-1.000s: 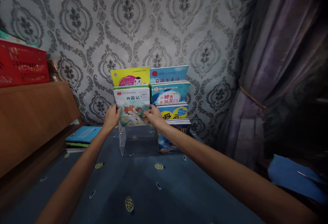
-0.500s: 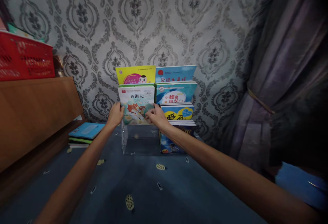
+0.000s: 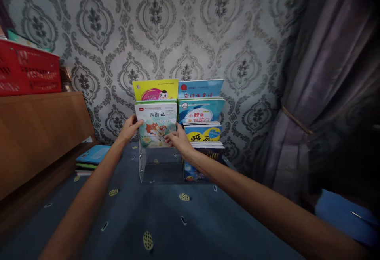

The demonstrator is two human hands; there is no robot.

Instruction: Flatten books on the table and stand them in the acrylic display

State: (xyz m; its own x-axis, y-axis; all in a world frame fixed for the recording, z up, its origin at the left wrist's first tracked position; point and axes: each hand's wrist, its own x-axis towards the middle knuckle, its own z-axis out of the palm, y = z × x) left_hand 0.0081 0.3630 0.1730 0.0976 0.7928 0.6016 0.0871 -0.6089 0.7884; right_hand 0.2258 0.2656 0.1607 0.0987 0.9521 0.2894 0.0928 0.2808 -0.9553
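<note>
A white picture book (image 3: 157,127) with a red and green drawing stands in the left column of a clear plastic book rack (image 3: 160,171). My left hand (image 3: 128,129) is at the book's left edge, fingers loosened and a fingertip near the cover. My right hand (image 3: 179,138) has its fingers at the book's right edge, some lying over the front cover. Behind it rise a green-edged book and a yellow book (image 3: 156,89). The right column holds a light blue book (image 3: 202,87), a teal book (image 3: 204,109), a blue-and-yellow book (image 3: 208,132) and a dark blue book (image 3: 196,171).
A small stack of books (image 3: 92,157) lies to the left on the dark blue patterned cloth (image 3: 166,220). Beyond it a red basket (image 3: 29,67) sits on a wooden board (image 3: 44,133). A grey curtain (image 3: 287,133) hangs at right, with a blue object (image 3: 344,216) below.
My left hand has drawn slightly left and its grip on the white book's edge has loosened. My right hand stays at the right edge. The whole view has shifted a little.
</note>
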